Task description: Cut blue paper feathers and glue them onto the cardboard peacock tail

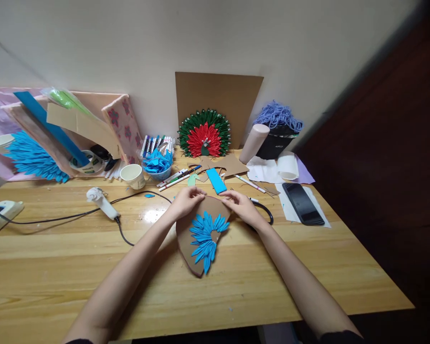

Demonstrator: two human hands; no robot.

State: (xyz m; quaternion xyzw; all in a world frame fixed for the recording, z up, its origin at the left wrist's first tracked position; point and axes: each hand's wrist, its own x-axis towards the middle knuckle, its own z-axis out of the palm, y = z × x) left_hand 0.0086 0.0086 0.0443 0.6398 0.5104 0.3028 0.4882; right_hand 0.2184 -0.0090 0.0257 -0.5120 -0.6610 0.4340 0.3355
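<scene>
A brown cardboard piece (pixel 186 236) with a curved edge lies in the middle of the wooden table, bearing a fan of blue petals (pixel 203 231) around a small bare spot. My left hand (pixel 189 200) grips its top edge at the left, fingers pressed together. At the upper right edge, my right hand (pixel 241 205) pinches the same cardboard. Just beyond the hands lies a blue strip (pixel 216 181). A bowl of blue pieces (pixel 157 165) stands farther back on the left.
A white glue gun (pixel 103 203) with its cable lies left, near a paper cup (pixel 132 177). Markers (pixel 174 177) and cardboard scraps (pixel 232 165) lie behind. A red and green peacock (pixel 205 136) leans at the back. A phone (pixel 303 204) rests right.
</scene>
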